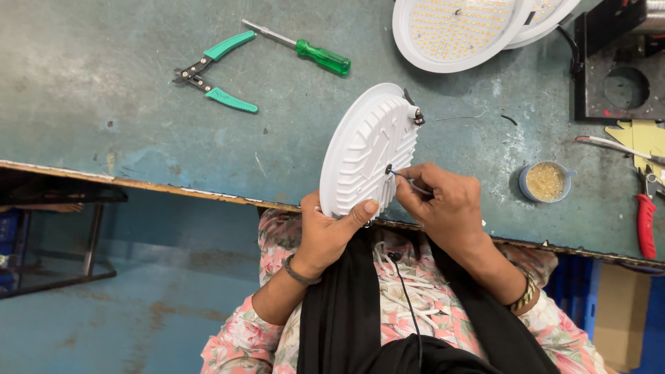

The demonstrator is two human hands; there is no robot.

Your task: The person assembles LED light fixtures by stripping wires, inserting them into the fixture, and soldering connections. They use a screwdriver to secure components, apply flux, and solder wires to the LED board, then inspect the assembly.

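Note:
My left hand [325, 232] grips the lower rim of a round white lamp housing [367, 149] with a ribbed back, held tilted on edge over the near side of the bench. My right hand [443, 201] pinches a thin wire [409, 183] at a small dark hole in the middle of the ribbed back. A small black clip sits on the housing's upper right rim.
On the worn teal bench [104, 104] lie green-handled pliers [215, 73], a green screwdriver [312, 52], white LED discs [460, 28], a small tub of yellowish paste [547, 181], a red-handled tool [645, 221] and a black fixture [620, 69].

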